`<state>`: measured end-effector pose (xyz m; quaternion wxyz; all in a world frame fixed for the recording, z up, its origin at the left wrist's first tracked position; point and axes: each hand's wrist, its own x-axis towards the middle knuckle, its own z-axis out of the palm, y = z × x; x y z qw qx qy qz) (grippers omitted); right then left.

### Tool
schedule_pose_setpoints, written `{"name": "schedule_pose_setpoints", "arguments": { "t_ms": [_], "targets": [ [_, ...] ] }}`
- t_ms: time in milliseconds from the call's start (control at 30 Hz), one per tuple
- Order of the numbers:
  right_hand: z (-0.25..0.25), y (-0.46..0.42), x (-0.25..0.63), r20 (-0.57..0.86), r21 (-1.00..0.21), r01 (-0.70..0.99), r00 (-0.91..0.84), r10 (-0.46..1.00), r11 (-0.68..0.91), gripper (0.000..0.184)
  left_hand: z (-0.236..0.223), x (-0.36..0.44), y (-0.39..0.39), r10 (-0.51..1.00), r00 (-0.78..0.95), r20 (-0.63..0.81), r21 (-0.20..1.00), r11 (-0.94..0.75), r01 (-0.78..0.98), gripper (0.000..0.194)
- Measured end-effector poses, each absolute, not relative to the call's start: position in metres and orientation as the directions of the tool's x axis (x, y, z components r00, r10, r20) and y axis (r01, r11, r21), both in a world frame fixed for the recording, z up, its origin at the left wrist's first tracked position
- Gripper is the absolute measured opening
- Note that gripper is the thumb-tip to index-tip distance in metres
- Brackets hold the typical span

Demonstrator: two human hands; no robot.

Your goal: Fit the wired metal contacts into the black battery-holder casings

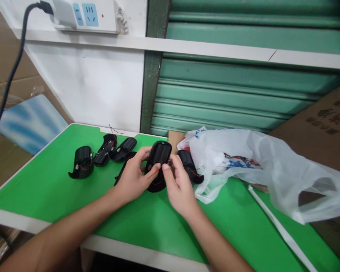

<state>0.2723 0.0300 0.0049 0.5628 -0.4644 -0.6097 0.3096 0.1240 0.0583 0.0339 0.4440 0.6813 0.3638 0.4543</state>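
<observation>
Between both hands a black plastic housing [160, 153] with a rounded top is held up above the green tabletop. My left hand [134, 173] grips its left side, the thumb pressed on its inner face near a thin red wire [154, 173]. From the right, my right hand [180, 181] closes on the opposite edge, thumb tip close to the left thumb. Whatever lies under the thumb tips is hidden. Another black housing [129, 156] is partly covered behind my left hand, and one more black housing [188, 164] lies just beyond my right fingers.
Several similar black housings with red wires, such as one at the left [83, 160], lie on the green tabletop [45, 185]. A white plastic bag [243, 151] and a white strip [280, 228] are at right. Behind stands a green shutter [229, 83]; a power strip [87, 15] hangs above.
</observation>
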Motion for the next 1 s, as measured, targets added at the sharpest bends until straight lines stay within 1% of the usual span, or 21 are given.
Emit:
{"name": "schedule_pose_setpoints", "arguments": {
  "t_ms": [533, 833, 1000],
  "targets": [
    [-0.001, 0.03, 0.264, 0.404, -0.894, 0.268, 0.141, 0.904, 0.358, 0.028, 0.027, 0.126, 0.058, 0.883, 0.294, 0.366, 0.874, -0.435, 0.218, 0.04],
    [0.0, 0.029, 0.261, 0.41, -0.889, 0.294, 0.167, 0.897, 0.351, 0.03, 0.029, 0.129, 0.057, 0.889, 0.289, 0.355, 0.888, -0.417, 0.195, 0.036],
    [-0.002, 0.03, 0.259, 0.395, -0.896, 0.293, 0.181, 0.901, 0.334, 0.031, 0.029, 0.13, 0.055, 0.884, 0.285, 0.371, 0.872, -0.437, 0.222, 0.035]
  ]
}}
